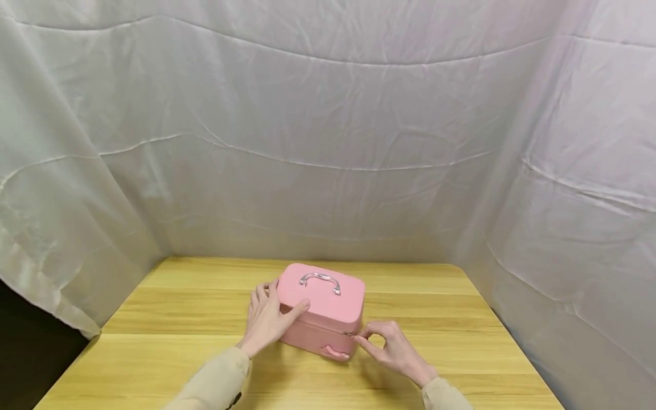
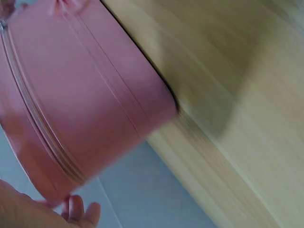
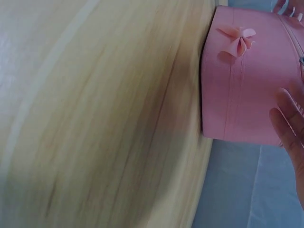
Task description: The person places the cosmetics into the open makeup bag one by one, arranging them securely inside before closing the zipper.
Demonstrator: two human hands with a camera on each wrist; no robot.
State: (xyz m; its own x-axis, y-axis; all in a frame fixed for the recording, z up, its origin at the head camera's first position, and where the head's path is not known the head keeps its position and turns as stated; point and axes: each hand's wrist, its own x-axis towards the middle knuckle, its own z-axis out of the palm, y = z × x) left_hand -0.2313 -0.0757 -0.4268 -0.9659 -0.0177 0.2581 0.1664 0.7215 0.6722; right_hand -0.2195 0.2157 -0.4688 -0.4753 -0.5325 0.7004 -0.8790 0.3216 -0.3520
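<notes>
A pink vanity case [image 1: 323, 302] stands upright on the wooden table, its lid down. It has a silver handle [image 1: 320, 276] on top, a zipper [image 2: 35, 107] round the upper part and a small pink bow [image 3: 241, 42] low on the front. My left hand [image 1: 267, 320] holds the case's left end, thumb on the lid's front edge and fingers round the far side. At the front right corner my right hand [image 1: 397, 352] pinches the zipper pull [image 1: 349, 334] between thumb and forefinger. The pull itself is mostly hidden by the fingertips.
The wooden table [image 1: 195, 319] reaches out to both sides of the case. Pale grey cloth [image 1: 328, 142] hangs behind and along both sides. A dark gap [image 1: 31, 347] shows beyond the table's left edge.
</notes>
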